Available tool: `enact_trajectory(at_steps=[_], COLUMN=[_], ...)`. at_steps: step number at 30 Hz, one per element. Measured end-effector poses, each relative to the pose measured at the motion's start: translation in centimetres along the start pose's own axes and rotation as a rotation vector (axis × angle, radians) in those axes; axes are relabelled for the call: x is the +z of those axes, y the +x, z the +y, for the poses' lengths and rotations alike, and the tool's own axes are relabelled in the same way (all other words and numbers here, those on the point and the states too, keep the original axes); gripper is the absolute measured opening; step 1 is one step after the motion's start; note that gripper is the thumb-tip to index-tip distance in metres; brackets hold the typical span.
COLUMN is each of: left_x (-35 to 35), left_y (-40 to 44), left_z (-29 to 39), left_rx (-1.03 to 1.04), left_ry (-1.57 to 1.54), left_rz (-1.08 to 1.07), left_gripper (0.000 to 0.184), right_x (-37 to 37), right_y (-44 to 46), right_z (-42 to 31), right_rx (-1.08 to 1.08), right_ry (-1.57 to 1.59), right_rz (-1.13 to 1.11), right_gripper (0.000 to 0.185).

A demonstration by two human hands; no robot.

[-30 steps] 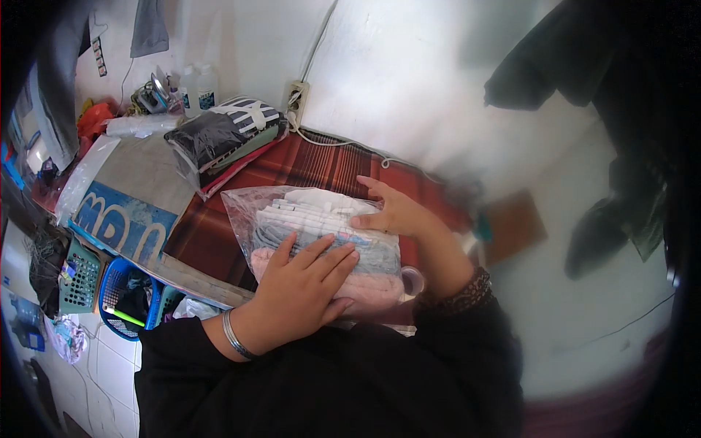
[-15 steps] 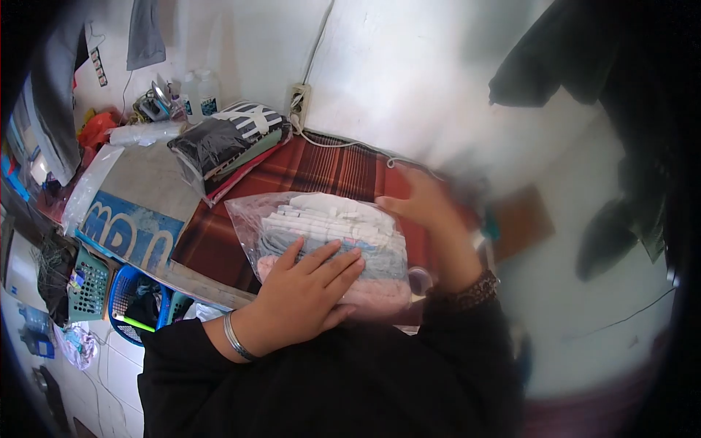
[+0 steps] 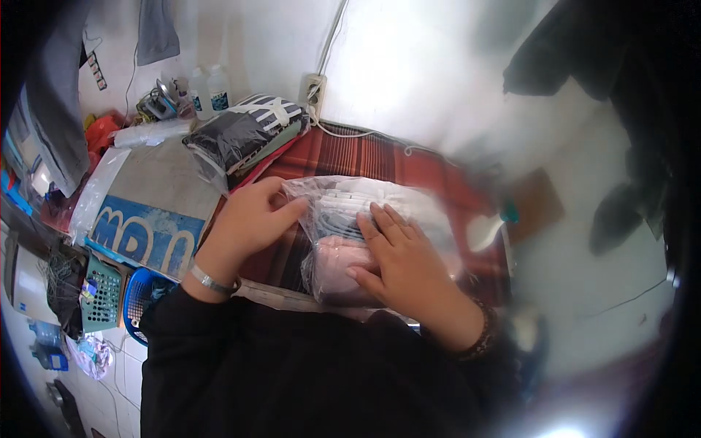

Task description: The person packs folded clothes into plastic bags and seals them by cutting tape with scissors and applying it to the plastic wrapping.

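One clear bag point(image 3: 325, 228), folded cloth point(image 3: 338, 255) inside

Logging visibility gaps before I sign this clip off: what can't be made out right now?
All in the head view:
- Folded clothes: partly covered by the right hand.
- Blue basket: partly hidden by the left sleeve.
- Bottle label: print too small to read.
- Dark shape at upper right: too blurred to identify.

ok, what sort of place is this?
Probably a small laundry or a home folding corner: folded cloth in a clear bag, another bagged stack beyond it, and a green plastic basket alongside.
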State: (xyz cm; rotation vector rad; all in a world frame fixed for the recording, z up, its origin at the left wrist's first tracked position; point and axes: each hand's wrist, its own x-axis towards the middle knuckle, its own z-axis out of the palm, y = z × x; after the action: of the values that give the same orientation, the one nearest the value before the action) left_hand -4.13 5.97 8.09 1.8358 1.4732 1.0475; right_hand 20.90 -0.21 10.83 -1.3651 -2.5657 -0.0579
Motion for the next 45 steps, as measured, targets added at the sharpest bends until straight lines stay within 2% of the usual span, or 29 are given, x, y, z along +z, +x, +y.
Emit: enact_trajectory(at_steps=[1,2,4,5,7,11,13,16,22,26,28,29,31,35,37,40,41,43,45], left_x=[0.1,-0.1,-0.5,-0.9,-1.5,-1.5,-1.1,-0.3,1.5,1.1,0.6,0.5,0.4,0.0,0.4,0.3,0.6,1.6,1.7], left_y=[0.8,1.4,2.2,2.7,3.1,3.4,3.3,3.5,4.0,3.1,1.6,1.5,1.4,2.8,2.5,2.0,2.3,3.2,3.5], left_z=[-0.4,-0.3,0.4,0.7,1.3,1.0,1.1,2.4,2.6,1.7,3.1,2.9,2.7,3.0,3.4,4.6,4.2,3.0,2.3], left_rx=[0.013,0.023,-0.089,-0.079,0.002,0.061,0.224,0.238,0.363,0.27,0.328,0.322,0.264,0.212,0.279,0.34,0.338,0.192,0.224], left_ry=[-0.011,-0.012,-0.077,-0.074,0.081,0.083,-0.079,-0.137,-0.28,-0.364,0.04,0.042,0.451,0.573,0.664,0.629,0.631,0.796,0.811], left_rz=[-0.109,-0.111,-0.308,-0.31,-0.183,-0.136,-0.023,-0.093,-0.07,-0.104,0.118,0.115,0.058,0.063,0.13,0.093,0.094,0.103,0.155], left_gripper=[0.031,0.031,0.029,0.029,0.026,0.023,0.023,0.023,0.02,0.02,0.021,0.021,0.025,0.024,0.019,0.013,0.013,0.014,0.015], right_x=[0.5,0.9,1.3,1.3,1.4,1.9,2.0,2.3,2.0,2.1,2.1,2.1,2.0,1.6,1.6,1.5,1.4,1.4,1.3], right_y=[0.2,0.3,0.4,0.4,0.2,0.3,0.5,0.5,0.5,1.0,1.1,1.1,1.1,1.4,1.5,1.9,1.8,1.8,1.9], right_z=[-0.4,-0.7,-1.2,-1.3,-1.5,-1.7,-1.8,-1.9,-1.8,-1.7,-1.9,-2.0,-2.1,-2.0,-2.0,-2.1,-2.2,-2.3,-2.2], right_rx=[0.008,0.014,0.025,0.006,-0.005,-0.038,-0.038,-0.03,-0.051,-0.071,-0.073,-0.065,-0.064,-0.075,-0.075,-0.097,-0.087,-0.076,-0.096], right_ry=[-0.007,-0.025,-0.049,-0.055,-0.064,-0.039,-0.031,-0.024,-0.018,0.08,0.084,0.089,0.096,0.128,0.148,0.167,0.161,0.156,0.169], right_rz=[0.006,0.027,0.055,0.057,0.064,0.087,0.083,0.112,0.129,0.153,0.162,0.165,0.157,0.14,0.134,0.141,0.112,0.083,0.064], right_gripper=[0.067,0.068,0.069,0.069,0.068,0.065,0.064,0.063,0.059,0.054,0.052,0.051,0.05,0.046,0.045,0.043,0.041,0.038,0.038])
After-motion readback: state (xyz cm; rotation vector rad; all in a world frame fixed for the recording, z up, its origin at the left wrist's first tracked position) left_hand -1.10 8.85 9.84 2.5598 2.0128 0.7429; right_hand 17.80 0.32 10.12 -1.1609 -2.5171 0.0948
